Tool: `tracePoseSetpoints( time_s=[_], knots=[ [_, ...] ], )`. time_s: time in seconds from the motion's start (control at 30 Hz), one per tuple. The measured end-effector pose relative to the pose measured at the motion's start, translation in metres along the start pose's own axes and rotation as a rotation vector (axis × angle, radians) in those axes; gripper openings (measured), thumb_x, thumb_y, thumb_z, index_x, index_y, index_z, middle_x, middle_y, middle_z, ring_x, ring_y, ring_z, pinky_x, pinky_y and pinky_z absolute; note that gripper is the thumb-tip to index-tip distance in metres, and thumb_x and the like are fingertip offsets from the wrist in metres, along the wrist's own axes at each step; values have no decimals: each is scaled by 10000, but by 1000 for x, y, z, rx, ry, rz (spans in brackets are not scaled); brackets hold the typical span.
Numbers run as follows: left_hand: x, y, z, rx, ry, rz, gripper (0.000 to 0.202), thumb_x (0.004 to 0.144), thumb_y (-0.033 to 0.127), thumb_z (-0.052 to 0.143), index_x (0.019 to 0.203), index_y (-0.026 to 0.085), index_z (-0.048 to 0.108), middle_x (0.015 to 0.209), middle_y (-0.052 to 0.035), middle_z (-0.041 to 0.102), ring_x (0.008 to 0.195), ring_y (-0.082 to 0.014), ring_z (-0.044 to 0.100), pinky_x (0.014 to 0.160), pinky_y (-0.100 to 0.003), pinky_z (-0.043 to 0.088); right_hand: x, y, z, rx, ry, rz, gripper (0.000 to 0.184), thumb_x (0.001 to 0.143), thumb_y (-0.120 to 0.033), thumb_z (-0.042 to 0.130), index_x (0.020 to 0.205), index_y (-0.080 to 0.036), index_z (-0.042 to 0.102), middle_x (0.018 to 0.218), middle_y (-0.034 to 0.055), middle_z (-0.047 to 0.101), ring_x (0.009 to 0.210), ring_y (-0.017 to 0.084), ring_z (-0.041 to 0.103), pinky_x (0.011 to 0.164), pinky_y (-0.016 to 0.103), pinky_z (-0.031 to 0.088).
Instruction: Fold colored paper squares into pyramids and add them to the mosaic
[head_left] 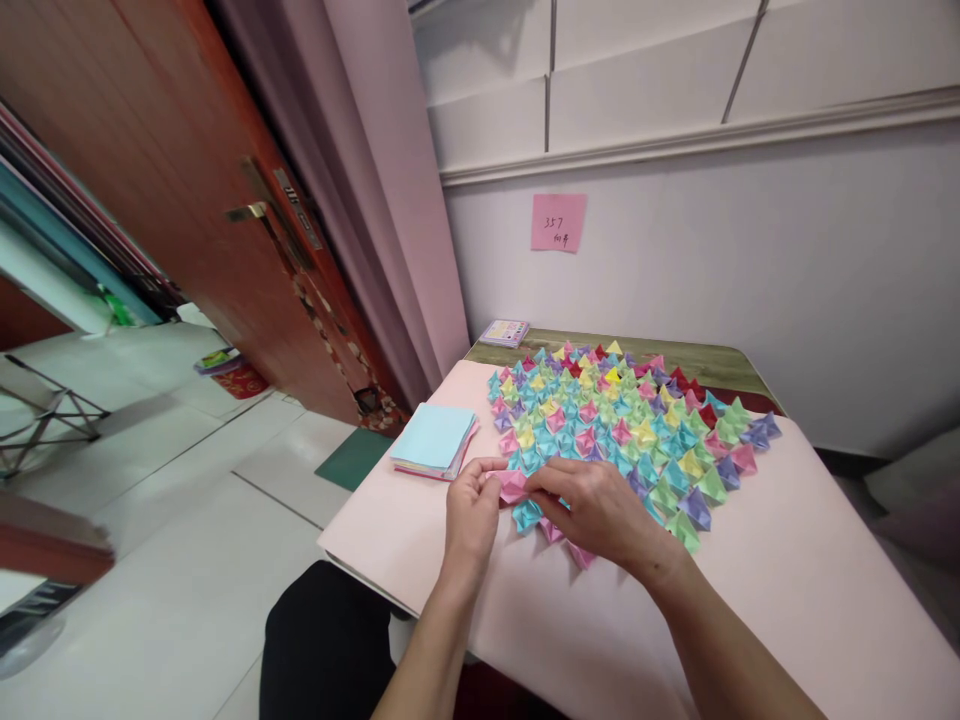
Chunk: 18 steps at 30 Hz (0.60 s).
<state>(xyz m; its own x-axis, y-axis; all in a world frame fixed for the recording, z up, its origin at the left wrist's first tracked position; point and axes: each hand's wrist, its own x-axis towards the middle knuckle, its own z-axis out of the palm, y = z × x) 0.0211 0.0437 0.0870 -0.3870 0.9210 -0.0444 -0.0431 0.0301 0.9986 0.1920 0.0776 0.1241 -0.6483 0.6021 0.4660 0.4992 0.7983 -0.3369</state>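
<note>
A small pink folded paper piece (513, 486) is held between my two hands, above the near left part of the table. My left hand (474, 503) pinches its left end with thumb and fingers. On its right end, the fingers of my right hand (596, 505) are closed. Just beyond and under my hands spread many small origami paper pieces (585, 412) in blue, pink, green, yellow, purple and red, set close together. My right hand hides some of them. Left of my left hand lies a stack of square paper (435, 437) with a light blue sheet on top.
A pink cover (780, 560) lies over the table, with a green wooden strip showing at the back. A small printed packet (505, 333) sits at the far left corner. The wall bears a pink note (558, 222). A brown door (172, 170) and curtain (382, 170) stand left.
</note>
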Motion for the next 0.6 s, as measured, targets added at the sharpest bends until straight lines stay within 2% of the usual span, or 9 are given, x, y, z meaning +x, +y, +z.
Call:
tracePoseSetpoints(
  time_s=[0.07,0.13,0.2,0.3,0.37,0.47,0.6],
  knots=[
    [-1,1,2,12,-41,12,304,786,368,637,991,146,667,654,1,629,584,-142,587,583,-249,495,0,1,0,-2,-4,3,166,933,-186,542,886,-222,697,797,-1,698,695,122,640,599,229,372],
    [-3,-1,1,25,-30,48,356,855,453,574,1036,154,643,821,-46,673,718,-174,633,670,-285,526,-1,1,0,4,-11,16,160,927,-183,551,874,-221,698,801,1,704,699,128,648,603,230,384],
    [-4,-9,-3,89,64,121,388,915,491,484,1090,169,612,1035,-95,672,922,-217,648,827,-344,526,-1,2,-1,23,-5,38,155,921,-179,558,863,-219,696,810,3,713,699,129,653,612,230,402],
    [-5,-32,-13,285,263,279,391,952,453,442,1216,182,542,1270,-138,588,1219,-263,532,1065,-430,386,0,4,-4,102,47,93,154,909,-165,555,846,-216,686,813,5,723,702,126,659,640,225,440],
    [-6,-52,-19,384,303,351,417,958,425,434,1282,168,492,1332,-163,537,1289,-282,469,1104,-465,337,2,8,-5,212,102,171,142,890,-166,560,832,-214,681,756,-2,715,662,123,653,628,222,462],
    [-7,-76,-23,463,283,375,446,963,394,425,1334,148,437,1379,-185,487,1326,-292,429,1122,-492,316,4,21,-4,440,199,351,97,860,-244,607,811,-202,680,674,2,696,601,135,643,573,228,496],
    [-7,-88,-22,499,224,374,446,968,377,418,1334,122,427,1381,-202,474,1340,-289,411,1132,-503,312,2,47,3,757,358,623,274,765,-437,729,815,-171,683,655,33,694,588,166,658,553,264,545]
  ],
)
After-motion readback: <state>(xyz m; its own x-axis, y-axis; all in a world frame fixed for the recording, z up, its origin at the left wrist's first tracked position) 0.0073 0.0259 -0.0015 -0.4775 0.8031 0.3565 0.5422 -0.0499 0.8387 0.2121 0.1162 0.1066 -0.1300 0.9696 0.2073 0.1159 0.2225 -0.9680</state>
